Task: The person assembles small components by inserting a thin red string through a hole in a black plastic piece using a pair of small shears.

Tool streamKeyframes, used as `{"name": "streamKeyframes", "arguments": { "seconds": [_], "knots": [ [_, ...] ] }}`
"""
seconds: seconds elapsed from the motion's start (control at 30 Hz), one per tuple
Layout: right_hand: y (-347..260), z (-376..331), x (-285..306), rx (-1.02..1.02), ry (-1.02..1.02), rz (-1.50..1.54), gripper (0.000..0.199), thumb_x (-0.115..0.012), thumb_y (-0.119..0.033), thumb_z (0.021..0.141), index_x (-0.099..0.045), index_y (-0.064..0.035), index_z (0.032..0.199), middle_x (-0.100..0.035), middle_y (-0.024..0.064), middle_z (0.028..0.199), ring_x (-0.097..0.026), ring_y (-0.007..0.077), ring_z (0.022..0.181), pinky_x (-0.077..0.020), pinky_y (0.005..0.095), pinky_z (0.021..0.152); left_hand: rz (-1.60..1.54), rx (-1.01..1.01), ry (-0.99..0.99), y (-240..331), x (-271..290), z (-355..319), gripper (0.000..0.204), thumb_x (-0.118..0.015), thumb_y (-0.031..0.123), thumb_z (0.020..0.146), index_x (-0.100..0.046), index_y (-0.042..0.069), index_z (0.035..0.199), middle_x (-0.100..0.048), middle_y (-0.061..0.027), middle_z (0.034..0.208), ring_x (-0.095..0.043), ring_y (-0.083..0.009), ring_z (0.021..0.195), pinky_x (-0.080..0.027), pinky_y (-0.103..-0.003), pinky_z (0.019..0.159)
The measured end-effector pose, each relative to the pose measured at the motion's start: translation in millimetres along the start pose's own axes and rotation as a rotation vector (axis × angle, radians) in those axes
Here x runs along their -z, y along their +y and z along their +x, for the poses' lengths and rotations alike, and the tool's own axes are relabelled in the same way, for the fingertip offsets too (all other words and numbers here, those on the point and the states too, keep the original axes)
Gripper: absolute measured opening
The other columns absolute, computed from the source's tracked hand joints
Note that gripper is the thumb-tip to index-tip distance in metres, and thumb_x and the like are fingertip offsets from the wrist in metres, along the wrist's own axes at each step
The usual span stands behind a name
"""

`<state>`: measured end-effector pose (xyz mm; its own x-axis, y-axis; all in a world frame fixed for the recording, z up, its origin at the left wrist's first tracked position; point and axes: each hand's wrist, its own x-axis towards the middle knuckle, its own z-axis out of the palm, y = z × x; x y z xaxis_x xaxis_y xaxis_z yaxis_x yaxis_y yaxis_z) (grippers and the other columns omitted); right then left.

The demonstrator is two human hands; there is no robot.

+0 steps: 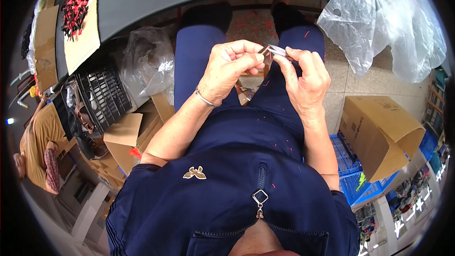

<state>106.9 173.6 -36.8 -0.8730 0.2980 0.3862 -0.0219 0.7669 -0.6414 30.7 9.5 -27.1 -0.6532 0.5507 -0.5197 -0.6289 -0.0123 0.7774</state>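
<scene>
A seated person's two hands meet above their lap. The left hand [229, 69] has its grip pinched shut, thumb against fingertips, on one end of a small metal clip [274, 50]. The right hand [304, 80] pinches the clip's other end between thumb and forefinger. The clip sits between both hands, over navy trousers [246, 128]. A silver bangle [206, 98] circles the left wrist. Nearby: a black plastic crate [105, 96] at left, a cardboard box [379, 133] at right, clear plastic bags [379, 19] above it.
</scene>
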Motion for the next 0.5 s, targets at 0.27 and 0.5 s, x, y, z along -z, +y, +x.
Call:
{"name": "streamKeyframes", "arguments": {
  "seconds": [0.27,0.5],
  "knots": [
    [1.5,-2.2,-0.2,-0.013,-0.051,-0.022,0.017,-0.076,-0.014,0.071,-0.062,-0.0057,0.079,-0.061,0.0044,0.069,-0.055,0.0173,0.058,-0.0432,0.0277,0.052,-0.028,0.012,0.014,-5.6,-0.9,2.4,0.015,-0.064,0.011,0.082,-0.066,0.001,0.094,-0.064,-0.0032,0.074,-0.057,-0.0061,0.063,-0.046,-0.018,0.06],
    [-0.3,-1.1,-0.4,-0.766,-0.011,0.847,0.016,-0.07,-0.008,0.081,-0.059,0.0002,0.09,-0.063,0.0038,0.078,-0.056,0.005,0.068,-0.0444,0.0178,0.062,0.389,-0.155,0.098,-9.4,-6.4,2.9,0.014,-0.063,0.002,0.079,-0.066,-0.002,0.093,-0.064,-0.0031,0.072,-0.058,-0.0071,0.062,-0.048,-0.021,0.059]
  ]
}}
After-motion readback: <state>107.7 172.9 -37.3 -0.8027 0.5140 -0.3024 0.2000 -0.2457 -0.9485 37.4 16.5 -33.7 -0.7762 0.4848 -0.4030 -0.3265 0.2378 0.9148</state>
